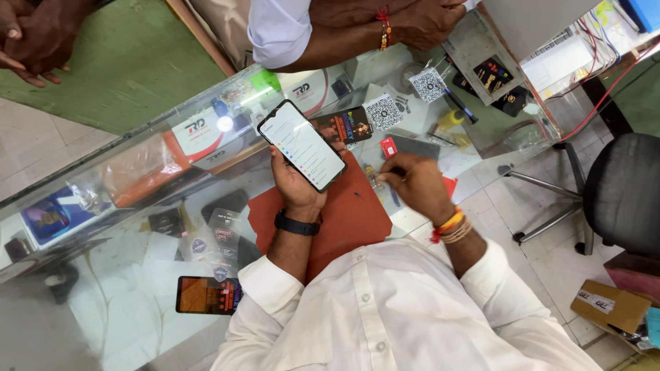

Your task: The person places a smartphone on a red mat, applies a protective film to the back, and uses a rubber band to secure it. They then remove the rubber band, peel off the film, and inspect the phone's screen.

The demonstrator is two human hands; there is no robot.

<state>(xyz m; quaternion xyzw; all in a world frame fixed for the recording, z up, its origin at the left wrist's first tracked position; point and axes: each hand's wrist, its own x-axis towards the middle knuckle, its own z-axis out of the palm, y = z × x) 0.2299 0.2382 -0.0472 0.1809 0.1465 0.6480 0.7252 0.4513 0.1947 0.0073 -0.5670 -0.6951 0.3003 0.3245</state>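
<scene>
The left hand (297, 182) held a smartphone (302, 144) up over the counter, fingers wrapped behind its lower edge and thumb along the side, the lit screen tilted face up. The right hand (414, 184) rested just beside it on the red mat (344, 213), fingers curled in and pinched together over a small dark item; what exactly they gripped could not be told. A small red card (388, 147) lay just past the right knuckles, touching the mat's far edge. The mat lay on a glass counter (137, 288), whose near edge ran close against the person's white shirt, leaving little room between body and worktop. To the left of the mat the glass stood fairly open, with only a dark phone with an orange screen (206, 295) showing near the front edge. The far side was crowded: square code placards (382, 111), a dark printed card (344, 126) and boxed goods on the shelf under the glass. Another person's forearm (357, 31) leaned on the far edge, and a second pair of hands (31, 34) hung over the green floor at upper left. To the right, past the counter's end, a black office chair (622, 192) stood on pale tiles, with a cardboard box (612, 306) near it.
</scene>
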